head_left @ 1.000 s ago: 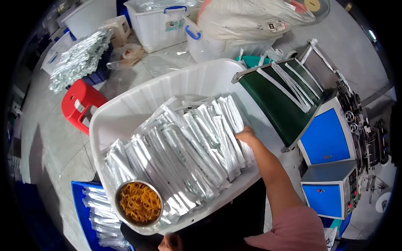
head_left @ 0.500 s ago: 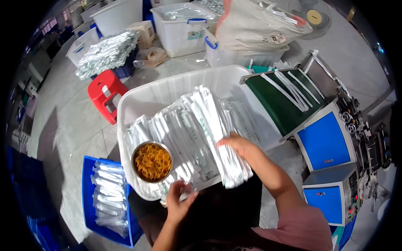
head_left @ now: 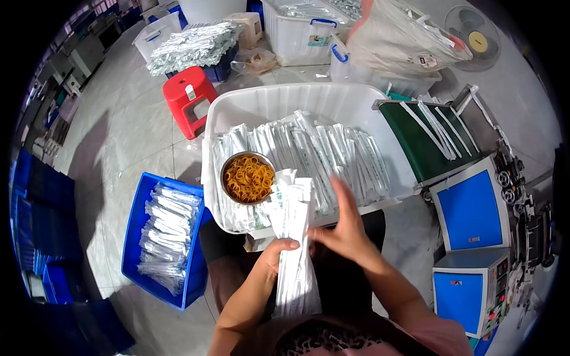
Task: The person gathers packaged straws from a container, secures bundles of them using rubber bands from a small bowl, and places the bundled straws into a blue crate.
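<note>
My left hand (head_left: pixel 278 254) is closed round the middle of a bundle of long white packets (head_left: pixel 295 222), its thumb across the front. The bundle stands roughly lengthwise in front of my lap. Beside it on the right, my right hand (head_left: pixel 346 234) has its fingers stretched out, with the thumb side close to the packets; whether it touches them I cannot tell. A round metal bowl of orange-brown rubber bands (head_left: pixel 248 178) sits on more packets (head_left: pixel 320 154) inside a large white tub (head_left: pixel 291 95).
A blue crate (head_left: pixel 169 237) with bundled packets stands at lower left, a red stool (head_left: pixel 189 98) behind it. On the right are a green conveyor belt (head_left: pixel 415 142) with loose strips and a blue-and-white machine (head_left: pixel 469 202). More tubs and a large sack (head_left: pixel 398 41) stand behind.
The bundle has come from the tub's right side towards my body, and my left hand has taken hold of it. My right hand has let go and opened. The view has shifted.
</note>
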A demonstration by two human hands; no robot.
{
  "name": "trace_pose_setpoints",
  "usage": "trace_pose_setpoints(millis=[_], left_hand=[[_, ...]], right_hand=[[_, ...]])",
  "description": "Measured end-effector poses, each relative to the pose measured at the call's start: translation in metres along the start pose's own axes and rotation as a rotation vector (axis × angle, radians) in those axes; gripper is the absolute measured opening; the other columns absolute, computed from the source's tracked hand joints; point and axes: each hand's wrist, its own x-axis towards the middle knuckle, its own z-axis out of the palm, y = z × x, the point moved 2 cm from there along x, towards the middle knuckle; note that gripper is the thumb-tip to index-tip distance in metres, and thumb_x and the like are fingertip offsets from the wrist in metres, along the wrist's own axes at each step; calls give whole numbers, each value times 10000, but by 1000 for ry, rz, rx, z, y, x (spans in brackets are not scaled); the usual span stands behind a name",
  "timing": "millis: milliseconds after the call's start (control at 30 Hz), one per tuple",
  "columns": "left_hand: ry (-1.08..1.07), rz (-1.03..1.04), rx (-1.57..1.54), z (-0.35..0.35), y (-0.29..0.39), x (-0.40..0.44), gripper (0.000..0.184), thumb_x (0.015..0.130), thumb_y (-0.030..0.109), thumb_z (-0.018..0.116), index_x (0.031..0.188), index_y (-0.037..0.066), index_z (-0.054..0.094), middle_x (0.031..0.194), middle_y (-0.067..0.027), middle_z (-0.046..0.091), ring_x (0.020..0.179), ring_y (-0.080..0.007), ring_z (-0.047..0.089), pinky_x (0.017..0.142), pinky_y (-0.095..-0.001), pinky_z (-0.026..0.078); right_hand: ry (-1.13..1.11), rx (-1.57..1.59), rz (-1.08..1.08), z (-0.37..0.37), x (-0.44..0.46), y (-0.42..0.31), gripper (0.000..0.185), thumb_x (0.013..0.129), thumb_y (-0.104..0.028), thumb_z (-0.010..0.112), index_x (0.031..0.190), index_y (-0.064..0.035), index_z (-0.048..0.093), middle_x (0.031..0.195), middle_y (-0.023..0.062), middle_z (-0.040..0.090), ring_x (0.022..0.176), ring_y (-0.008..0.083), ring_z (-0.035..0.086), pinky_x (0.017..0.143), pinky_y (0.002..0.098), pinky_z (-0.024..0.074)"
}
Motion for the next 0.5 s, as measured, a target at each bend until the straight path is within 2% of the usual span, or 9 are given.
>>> trace_pose_setpoints(millis=[67, 100, 167, 200, 233, 300, 333, 433, 500], left_hand=[[-78, -84, 135, 11, -3, 3, 436, 628, 147, 627, 1005, -45, 521, 836, -144, 576, 760, -251, 577, 703, -345, 483], [-85, -68, 197, 37, 2, 4, 523, 560, 236, 640, 984, -41, 511, 773, -141, 552, 711, -255, 556, 639, -339, 466], [-148, -73, 249, 47, 13, -2, 538, 552, 240, 653, 991, -37, 513, 803, -142, 565, 734, -252, 563, 662, -347, 470], [-142, -84, 305, 46, 19, -7, 540, 568, 243, 662, 1008, -33, 514, 843, -140, 574, 775, -255, 575, 710, -359, 479], [-152, -106, 341, 44, 23, -11, 564, 584, 216, 695, 1052, -30, 498, 904, -151, 579, 832, -262, 585, 762, -371, 482], [-165, -35, 347, 48, 29, -22, 608, 596, 183, 727, 1102, -32, 468, 954, -163, 579, 879, -274, 588, 799, -385, 481], [-161, -21, 346, 47, 29, -26, 608, 596, 183, 727, 1102, -32, 468, 954, -163, 579, 879, -274, 588, 799, -385, 481], [-46, 135, 248, 43, 27, -36, 677, 590, 155, 752, 1156, -27, 429, 1005, -175, 573, 917, -287, 584, 814, -393, 480], [47, 179, 389, 48, 30, -44, 673, 621, 167, 746, 1184, 1, 418, 1036, -176, 562, 948, -298, 572, 811, -403, 481]], right_hand=[[-11, 44, -221, 4, 47, -11, 845, 697, -378, 667, 1321, -1, 240, 1366, 224, 213, 1274, 357, 212, 1027, 414, 198], [-63, 121, -310, 7, 65, -17, 685, 724, -299, 615, 1270, 17, 350, 1323, 223, 317, 1257, 348, 265, 1020, 409, 224], [-308, 327, -357, 10, 86, -25, 561, 719, -237, 591, 1200, 18, 455, 1235, 222, 440, 1193, 337, 380, 981, 388, 304], [-273, 380, -300, 17, 85, -30, 418, 739, -200, 569, 1098, 13, 548, 1077, 198, 567, 1040, 304, 533, 880, 350, 412], [-284, 390, -309, 21, 85, -33, 418, 739, -200, 569, 1098, 13, 548, 1077, 198, 567, 1040, 304, 533, 880, 350, 412], [-637, 385, -100, 32, 81, -34, 301, 762, -170, 546, 996, 12, 601, 961, 174, 618, 905, 268, 603, 788, 323, 462], [-568, 379, -161, 42, 74, -34, 241, 785, -159, 525, 902, 26, 625, 867, 155, 641, 814, 249, 624, 732, 318, 474], [-567, 457, -92, 58, 67, -44, 314, 829, -253, 503, 908, 26, 623, 876, 162, 637, 829, 259, 620, 744, 315, 470], [-631, 584, -18, 69, 70, -48, 387, 858, -334, 484, 927, 22, 620, 894, 161, 635, 865, 273, 614, 773, 310, 462]])
